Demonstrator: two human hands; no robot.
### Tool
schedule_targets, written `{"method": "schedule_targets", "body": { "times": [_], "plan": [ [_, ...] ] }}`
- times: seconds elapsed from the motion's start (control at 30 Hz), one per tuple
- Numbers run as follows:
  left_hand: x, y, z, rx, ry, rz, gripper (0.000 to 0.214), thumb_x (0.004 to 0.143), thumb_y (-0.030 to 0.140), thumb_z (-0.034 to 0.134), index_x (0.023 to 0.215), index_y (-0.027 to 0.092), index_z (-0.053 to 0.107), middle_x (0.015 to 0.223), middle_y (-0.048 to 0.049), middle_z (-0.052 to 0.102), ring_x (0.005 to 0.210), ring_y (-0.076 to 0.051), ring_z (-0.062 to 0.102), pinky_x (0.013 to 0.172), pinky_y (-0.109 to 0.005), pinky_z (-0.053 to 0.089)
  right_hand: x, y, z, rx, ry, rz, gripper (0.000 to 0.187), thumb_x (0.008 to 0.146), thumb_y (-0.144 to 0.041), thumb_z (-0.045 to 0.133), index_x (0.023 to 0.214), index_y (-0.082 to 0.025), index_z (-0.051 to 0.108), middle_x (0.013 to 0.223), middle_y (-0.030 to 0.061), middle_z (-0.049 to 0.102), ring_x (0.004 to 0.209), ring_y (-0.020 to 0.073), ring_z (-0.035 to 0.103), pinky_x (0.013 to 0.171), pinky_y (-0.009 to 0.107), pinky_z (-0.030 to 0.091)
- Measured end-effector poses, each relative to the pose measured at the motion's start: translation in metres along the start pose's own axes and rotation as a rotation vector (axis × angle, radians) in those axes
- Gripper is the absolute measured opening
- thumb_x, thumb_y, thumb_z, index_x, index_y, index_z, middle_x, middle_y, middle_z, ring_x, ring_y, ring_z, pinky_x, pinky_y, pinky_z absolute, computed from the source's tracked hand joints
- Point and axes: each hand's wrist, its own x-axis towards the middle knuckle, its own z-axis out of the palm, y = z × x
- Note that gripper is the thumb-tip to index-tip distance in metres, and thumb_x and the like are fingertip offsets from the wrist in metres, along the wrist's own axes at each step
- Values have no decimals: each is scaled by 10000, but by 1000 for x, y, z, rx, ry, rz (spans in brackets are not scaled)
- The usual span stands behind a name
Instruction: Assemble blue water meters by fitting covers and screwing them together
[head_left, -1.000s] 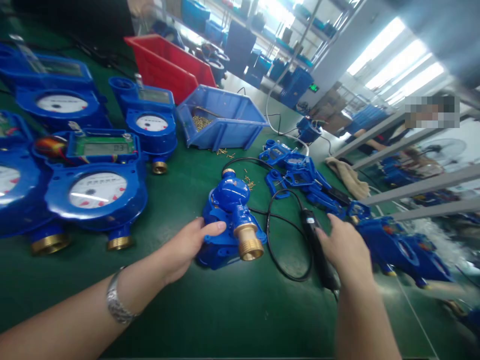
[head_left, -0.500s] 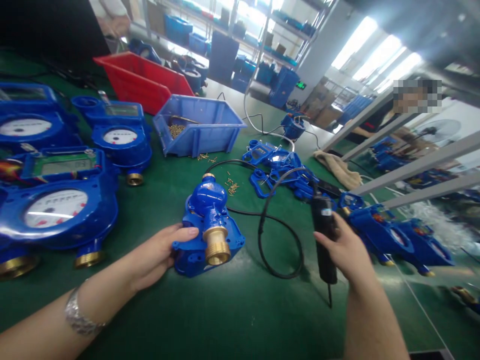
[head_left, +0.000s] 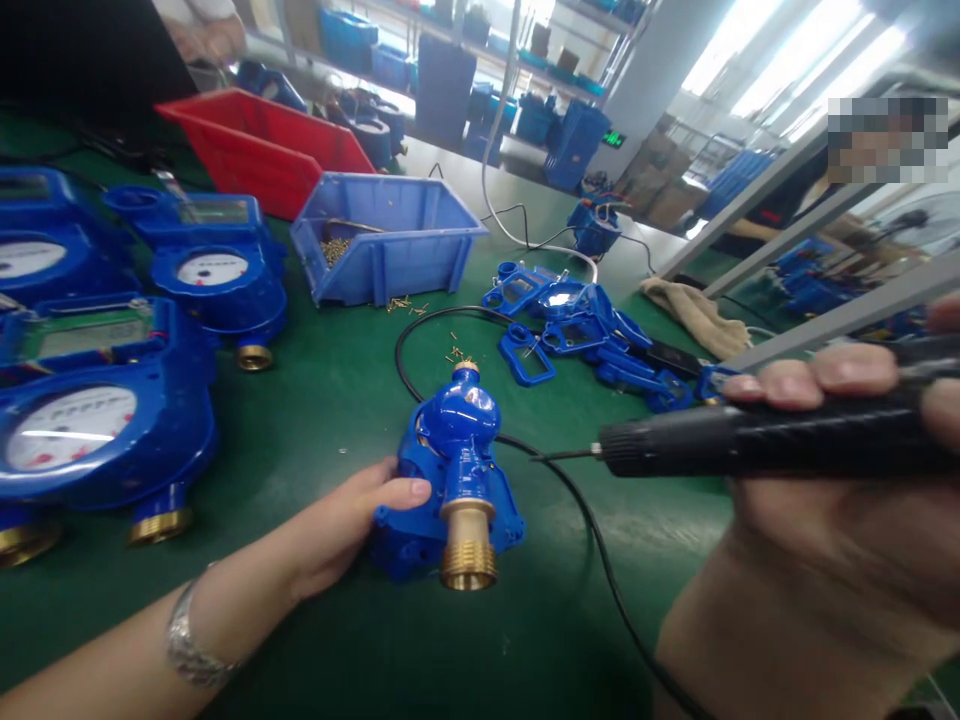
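Note:
A blue water meter body with a brass threaded end lies face down on the green table. My left hand rests against its left side, thumb on the blue housing. My right hand is raised close to the camera, fingers wrapped round a black electric screwdriver. The tool lies level, its thin bit pointing left toward the meter, a short way to the right of it. The black cord loops across the table behind and beside the meter.
Several assembled blue meters with dials stand at the left. A blue bin of brass screws and a red bin sit behind. Loose blue covers and a cloth lie at the right. Another person is beyond the metal rails.
My right hand lifted the screwdriver off the table, raised it toward the camera and turned it level with its bit pointing at the meter. The left hand stayed on the meter.

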Motion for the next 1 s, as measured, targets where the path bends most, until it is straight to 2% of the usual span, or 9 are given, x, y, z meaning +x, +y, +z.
{"method": "schedule_targets", "body": {
  "times": [0.07, 0.17, 0.27, 0.37, 0.57, 0.87, 1.0],
  "plan": [
    [0, -1, -1, -4, -1, 6, 465, 722, 351, 657, 1116, 124, 558, 1047, -126, 685, 940, -280, 644, 889, -384, 461, -7, 6, 19, 62, -102, -20, 291, 598, -64, 469, 808, -165, 644, 539, -31, 518, 493, 121, 494, 510, 298, 410],
    [0, -2, -3, 0, 43, 6, 476, 725, 368, 659, 1127, 139, 548, 1084, -118, 671, 946, -272, 638, 883, -378, 465, -13, 16, 33, 117, -212, -30, 325, 642, -15, 473, 872, -180, 632, 565, -30, 566, 517, 134, 533, 525, 306, 417],
    [0, -2, -4, 11, 66, 13, 475, 689, 396, 692, 1074, 144, 572, 1033, -98, 690, 873, -228, 648, 816, -312, 488, -14, 24, 35, 156, -222, 2, 308, 632, -7, 505, 865, -183, 602, 568, -38, 578, 507, 135, 540, 509, 300, 416],
    [1, -2, -4, 16, 60, 20, 447, 678, 415, 696, 1017, 143, 591, 1012, -90, 695, 842, -212, 646, 789, -286, 490, -13, 29, 36, 152, -222, 42, 318, 611, -13, 517, 897, -139, 569, 576, -39, 585, 489, 135, 546, 504, 299, 426],
    [0, -3, -4, 32, 55, 10, 454, 702, 399, 671, 1066, 146, 572, 1044, -100, 683, 883, -238, 640, 816, -316, 479, -12, 34, 40, 114, -233, 97, 325, 582, -61, 548, 903, -113, 536, 542, -38, 575, 467, 142, 542, 492, 300, 432],
    [1, -2, -7, 92, 54, 15, 531, 730, 395, 644, 1178, 143, 511, 1086, -117, 665, 841, -234, 646, 825, -337, 469, -18, 60, 45, 109, -323, 352, 341, 557, -102, 629, 878, -170, 537, 561, -44, 597, 488, 153, 575, 535, 310, 467],
    [2, -5, -2, 15, 50, 30, 542, 727, 380, 641, 1194, 146, 500, 1115, -119, 653, 922, -266, 638, 865, -368, 467, -25, 71, 44, 94, -281, 335, 269, 595, -121, 608, 842, -179, 522, 538, -63, 581, 460, 133, 563, 511, 288, 467]
  ]
}}
